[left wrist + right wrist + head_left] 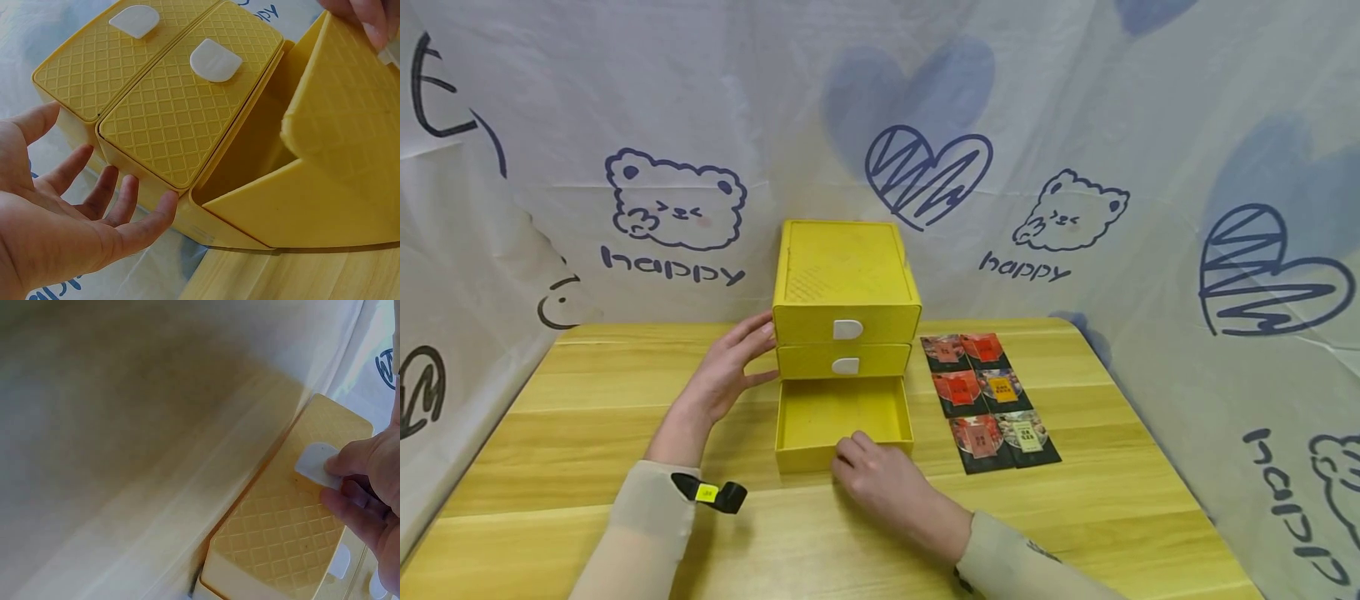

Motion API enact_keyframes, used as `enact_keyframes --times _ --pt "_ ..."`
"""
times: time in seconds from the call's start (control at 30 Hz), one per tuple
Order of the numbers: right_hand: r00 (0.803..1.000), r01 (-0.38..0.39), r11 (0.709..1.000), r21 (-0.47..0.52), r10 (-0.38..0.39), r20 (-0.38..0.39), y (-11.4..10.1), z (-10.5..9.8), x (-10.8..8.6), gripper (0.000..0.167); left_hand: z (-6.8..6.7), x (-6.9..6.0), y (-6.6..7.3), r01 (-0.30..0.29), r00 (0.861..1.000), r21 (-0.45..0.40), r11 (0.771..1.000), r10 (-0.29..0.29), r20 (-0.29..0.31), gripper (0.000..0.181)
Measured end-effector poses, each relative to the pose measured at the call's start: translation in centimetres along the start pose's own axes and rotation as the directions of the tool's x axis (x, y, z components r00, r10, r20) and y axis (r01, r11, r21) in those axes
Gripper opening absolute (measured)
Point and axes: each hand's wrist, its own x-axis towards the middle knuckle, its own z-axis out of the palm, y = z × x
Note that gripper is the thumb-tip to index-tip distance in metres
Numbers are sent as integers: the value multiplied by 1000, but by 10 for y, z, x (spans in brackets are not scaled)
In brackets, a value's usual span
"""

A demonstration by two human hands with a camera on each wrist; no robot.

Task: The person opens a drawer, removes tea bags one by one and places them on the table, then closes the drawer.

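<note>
A yellow drawer box (850, 262) with three drawers stands on the table, its upper two drawers closed. The bottom drawer (805, 460) is pulled out toward me, and its yellow floor shows. My right hand (887, 483) is at the front of that drawer. In the right wrist view, its thumb and fingers pinch the white pull tab (314, 461). My left hand (75, 212) has its fingers spread along the box's left side, fingertips against the edges of the closed drawers. White tabs (215, 60) mark the fronts of those drawers.
Several dark packets (958, 392) with red, orange and pale labels lie in two columns right of the box. A printed white curtain (805, 125) hangs close behind and beside the wooden table (587, 400).
</note>
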Motion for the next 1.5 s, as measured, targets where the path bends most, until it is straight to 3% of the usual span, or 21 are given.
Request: enact_keyframes --times 0.23,1.5 --pt "999 -19 1000 0 19 34 6 0 6 18 -1 0 0 -4 1000 3 1000 4 0 69" --pt "998 -65 997 -48 64 -22 32 22 28 15 -1 1 -1 1 1000 -4 1000 -1 -6 69"
